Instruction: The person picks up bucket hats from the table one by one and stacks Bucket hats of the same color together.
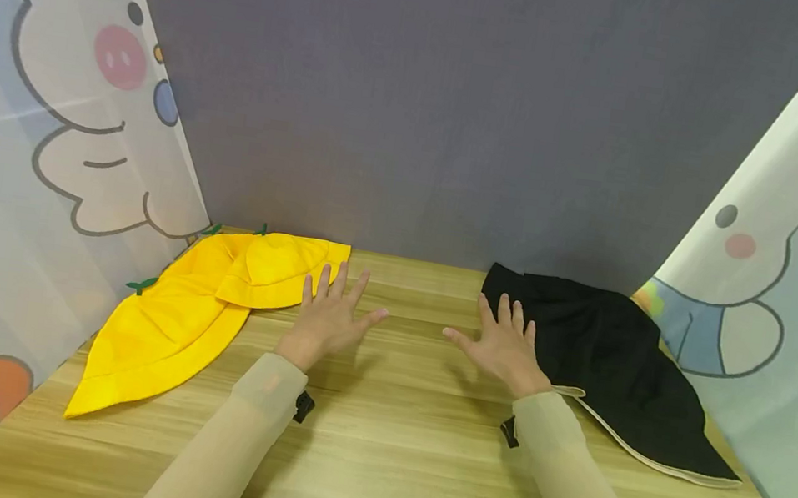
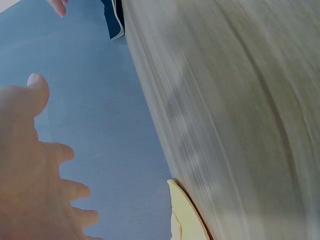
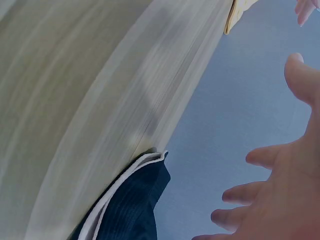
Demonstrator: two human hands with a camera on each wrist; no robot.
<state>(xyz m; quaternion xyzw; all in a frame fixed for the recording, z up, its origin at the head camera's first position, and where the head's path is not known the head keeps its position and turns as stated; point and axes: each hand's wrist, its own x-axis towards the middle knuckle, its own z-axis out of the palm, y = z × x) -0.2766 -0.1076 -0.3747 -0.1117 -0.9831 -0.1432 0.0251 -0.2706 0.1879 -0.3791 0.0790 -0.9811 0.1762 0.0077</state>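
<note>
Yellow hats (image 1: 199,298) with green sprouts overlap at the left of the wooden table (image 1: 400,468), and black cloth (image 1: 598,343) with pale edging lies at its right. The left hand (image 1: 330,316) hovers near the hats and the right hand (image 1: 505,347) near the cloth, both spread wide and holding nothing. Behind stands a grey panel (image 1: 448,104), between cartoon-printed curtains (image 1: 764,179).
</note>
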